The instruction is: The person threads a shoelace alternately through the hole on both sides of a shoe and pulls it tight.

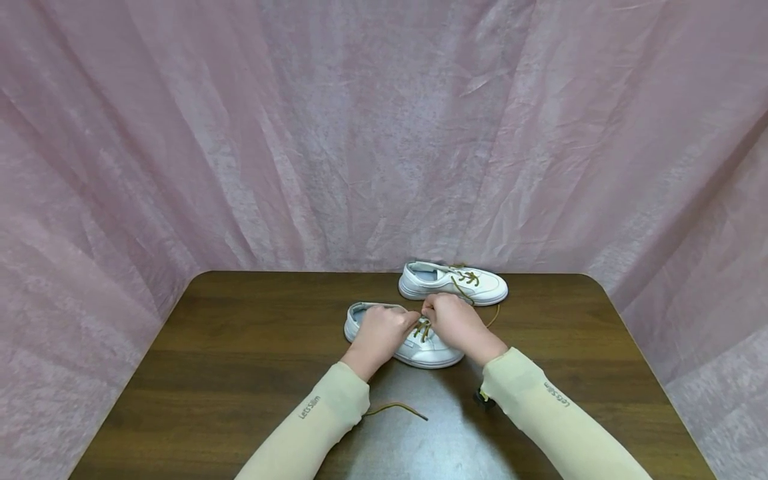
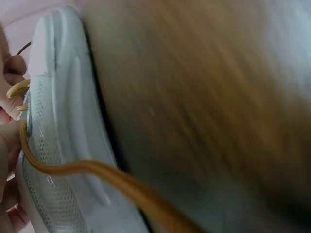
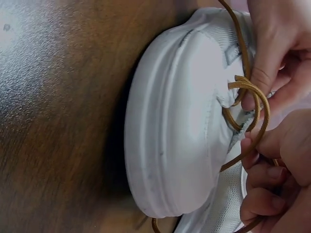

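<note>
A white shoe (image 1: 429, 355) with a brown shoelace (image 3: 260, 97) lies toe to the right on the table, below both hands. My left hand (image 1: 384, 328) pinches the shoe's upper beside the eyelets, thumb on the near face; the lace runs close past the thumb. My right hand (image 1: 455, 321) meets it over the lacing and pinches the lace between thumb and fingertips. The lace makes a loose loop above the toe in the right wrist view. One length trails along the shoe's side in the left wrist view. The fingertips partly hide the eyelets.
A second white shoe (image 1: 492, 288) with brown laces stands behind, near the table's back edge. A loose lace end (image 1: 396, 405) lies on the wooden table (image 1: 252, 333) by the left sleeve. Pink curtains (image 1: 384, 133) hang behind. A small dark object (image 1: 483, 399) shows under the right cuff.
</note>
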`<control>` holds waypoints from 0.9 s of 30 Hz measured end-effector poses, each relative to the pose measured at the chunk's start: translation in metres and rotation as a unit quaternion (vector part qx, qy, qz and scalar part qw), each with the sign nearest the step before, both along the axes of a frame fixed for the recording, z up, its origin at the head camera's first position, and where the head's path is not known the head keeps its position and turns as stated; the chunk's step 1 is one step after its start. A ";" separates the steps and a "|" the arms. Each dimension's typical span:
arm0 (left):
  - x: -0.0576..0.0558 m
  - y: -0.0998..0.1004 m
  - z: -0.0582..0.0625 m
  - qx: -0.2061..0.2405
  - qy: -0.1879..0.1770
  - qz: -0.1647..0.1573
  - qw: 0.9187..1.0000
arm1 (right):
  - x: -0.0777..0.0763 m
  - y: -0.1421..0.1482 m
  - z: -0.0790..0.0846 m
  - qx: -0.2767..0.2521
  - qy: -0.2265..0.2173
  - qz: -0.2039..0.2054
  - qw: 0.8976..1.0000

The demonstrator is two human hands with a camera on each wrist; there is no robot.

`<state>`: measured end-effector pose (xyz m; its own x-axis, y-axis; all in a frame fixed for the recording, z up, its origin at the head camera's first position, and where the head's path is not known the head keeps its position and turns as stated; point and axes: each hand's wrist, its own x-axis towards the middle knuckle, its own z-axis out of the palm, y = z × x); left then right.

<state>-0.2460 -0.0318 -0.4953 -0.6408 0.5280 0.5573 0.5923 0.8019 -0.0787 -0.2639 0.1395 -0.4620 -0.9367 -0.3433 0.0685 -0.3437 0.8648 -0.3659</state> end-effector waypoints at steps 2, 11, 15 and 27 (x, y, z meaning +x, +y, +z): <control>0.000 0.001 0.000 -0.035 0.037 -0.002 0.999 | 0.000 0.001 0.002 -0.004 -0.005 0.004 1.000; -0.001 0.000 0.000 -0.051 0.055 -0.008 0.997 | -0.001 0.004 0.006 -0.011 -0.022 0.023 0.999; -0.003 0.000 -0.002 -0.030 0.044 -0.005 0.999 | -0.001 0.002 0.007 -0.001 -0.029 0.034 0.999; -0.001 0.002 -0.004 0.073 0.075 0.008 0.994 | -0.004 0.003 0.000 -0.026 -0.007 0.030 0.999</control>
